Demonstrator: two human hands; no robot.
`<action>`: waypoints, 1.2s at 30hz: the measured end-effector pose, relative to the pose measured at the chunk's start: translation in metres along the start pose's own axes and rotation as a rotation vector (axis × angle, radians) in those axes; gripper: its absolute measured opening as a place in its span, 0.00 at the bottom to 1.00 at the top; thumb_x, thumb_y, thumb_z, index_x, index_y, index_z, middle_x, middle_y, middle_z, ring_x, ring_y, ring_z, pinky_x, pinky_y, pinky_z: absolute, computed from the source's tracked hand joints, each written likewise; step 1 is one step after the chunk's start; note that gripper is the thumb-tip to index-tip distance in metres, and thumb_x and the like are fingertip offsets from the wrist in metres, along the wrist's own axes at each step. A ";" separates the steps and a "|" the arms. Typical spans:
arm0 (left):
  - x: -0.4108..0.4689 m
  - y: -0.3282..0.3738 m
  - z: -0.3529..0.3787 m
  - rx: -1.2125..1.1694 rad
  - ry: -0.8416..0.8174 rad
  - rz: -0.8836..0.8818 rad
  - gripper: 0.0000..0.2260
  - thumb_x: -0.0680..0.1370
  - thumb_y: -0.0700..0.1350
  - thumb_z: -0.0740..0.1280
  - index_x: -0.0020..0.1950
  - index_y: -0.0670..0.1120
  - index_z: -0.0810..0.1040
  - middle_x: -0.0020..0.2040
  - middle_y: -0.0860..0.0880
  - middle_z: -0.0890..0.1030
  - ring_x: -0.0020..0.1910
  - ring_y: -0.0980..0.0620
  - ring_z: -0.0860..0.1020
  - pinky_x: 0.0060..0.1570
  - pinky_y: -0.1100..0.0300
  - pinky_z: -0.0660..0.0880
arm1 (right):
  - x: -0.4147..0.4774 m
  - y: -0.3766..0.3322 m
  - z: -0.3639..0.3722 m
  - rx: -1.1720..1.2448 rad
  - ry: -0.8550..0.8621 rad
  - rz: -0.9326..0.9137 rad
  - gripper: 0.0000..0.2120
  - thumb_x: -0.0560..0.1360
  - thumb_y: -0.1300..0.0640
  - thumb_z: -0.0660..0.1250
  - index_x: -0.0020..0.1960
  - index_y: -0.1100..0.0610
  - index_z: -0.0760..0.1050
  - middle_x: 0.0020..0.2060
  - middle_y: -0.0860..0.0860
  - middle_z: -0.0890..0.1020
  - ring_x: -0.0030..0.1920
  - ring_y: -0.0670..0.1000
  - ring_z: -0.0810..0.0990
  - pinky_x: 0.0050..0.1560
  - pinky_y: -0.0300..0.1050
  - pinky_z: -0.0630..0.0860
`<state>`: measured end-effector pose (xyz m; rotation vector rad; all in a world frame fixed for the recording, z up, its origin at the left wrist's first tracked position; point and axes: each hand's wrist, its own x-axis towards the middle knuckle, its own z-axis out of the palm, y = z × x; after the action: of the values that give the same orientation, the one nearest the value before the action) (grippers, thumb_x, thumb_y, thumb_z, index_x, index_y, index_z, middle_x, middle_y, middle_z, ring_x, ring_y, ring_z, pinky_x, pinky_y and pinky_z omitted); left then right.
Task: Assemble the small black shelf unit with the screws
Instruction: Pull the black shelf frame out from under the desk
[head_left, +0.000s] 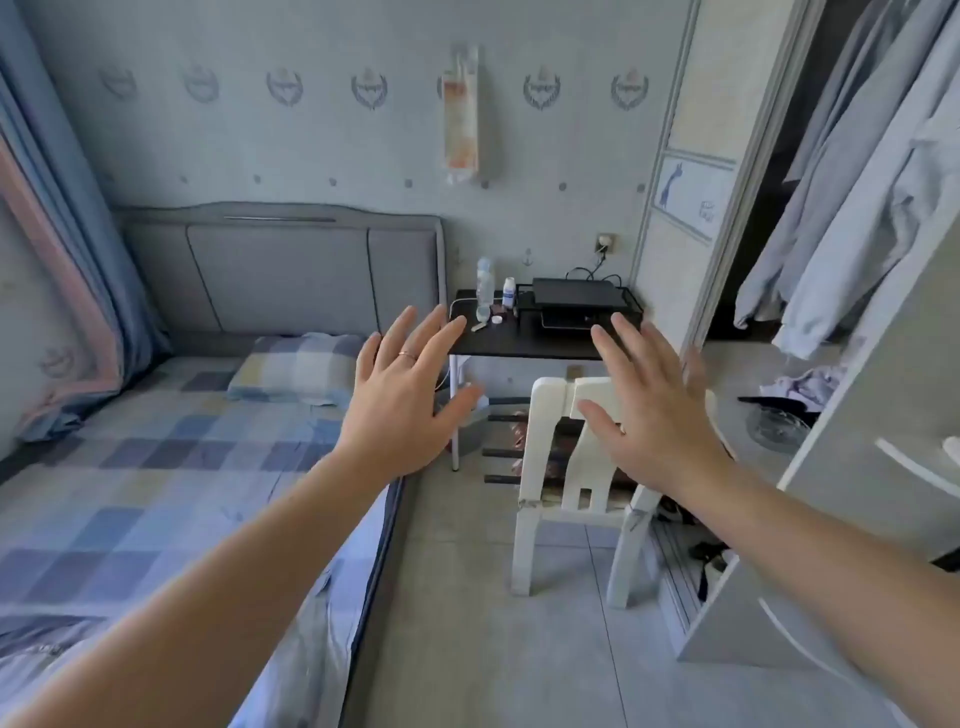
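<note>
Both your arms reach forward, backs of the hands toward you. Your left hand (402, 395) is spread flat with its fingers fanned apart, grasping nothing, and it wears a thin ring (408, 356) on one finger. Your right hand (657, 402) is likewise splayed and empty, palm facing away. Neither hand touches anything; they hang in the air above the floor, the left one over the right edge of the bed (171, 457), the right one in front of the white chair (576, 488). The small black shelf unit (574, 306) stands at the far side of the room on a dark bedside table (514, 340), just beyond your right fingertips as seen from here, against the wall and next to the wardrobe door frame (727, 171). A flat black device lies on its top tier, with a cable running up to the wall socket (605, 243). To the left of the shelf unit on the same table stand a clear water bottle (484, 288) and a small white bottle (509, 292), with a few tiny items beside them too small to identify. The bed on the left carries a checked blue sheet and a pillow (298, 366) by the grey padded headboard (280, 273). Pale clothes (857, 197) hang in the open wardrobe on the right.
</note>
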<state>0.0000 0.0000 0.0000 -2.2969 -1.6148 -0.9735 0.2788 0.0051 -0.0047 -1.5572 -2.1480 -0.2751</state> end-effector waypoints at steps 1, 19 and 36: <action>-0.001 -0.007 0.014 -0.022 -0.046 -0.040 0.32 0.79 0.66 0.52 0.80 0.54 0.60 0.81 0.54 0.58 0.81 0.49 0.50 0.78 0.41 0.50 | 0.002 0.002 0.015 0.004 -0.034 0.011 0.34 0.81 0.40 0.55 0.83 0.49 0.50 0.82 0.48 0.48 0.82 0.54 0.44 0.77 0.65 0.39; 0.033 -0.167 0.244 -0.090 -0.513 -0.328 0.30 0.81 0.62 0.58 0.81 0.57 0.55 0.82 0.56 0.53 0.81 0.52 0.46 0.78 0.51 0.45 | 0.118 0.033 0.268 0.103 -0.473 0.083 0.33 0.82 0.41 0.59 0.82 0.48 0.50 0.82 0.47 0.47 0.81 0.54 0.44 0.78 0.64 0.44; 0.178 -0.365 0.409 -0.116 -0.925 -0.104 0.31 0.81 0.65 0.56 0.81 0.57 0.52 0.82 0.54 0.52 0.81 0.51 0.45 0.78 0.48 0.43 | 0.248 0.019 0.463 -0.001 -0.666 0.410 0.33 0.81 0.41 0.58 0.82 0.50 0.55 0.82 0.50 0.52 0.81 0.58 0.48 0.76 0.67 0.49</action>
<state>-0.1209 0.4829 -0.2916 -2.9886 -1.9974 0.0647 0.1183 0.4160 -0.2896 -2.2664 -2.1810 0.4386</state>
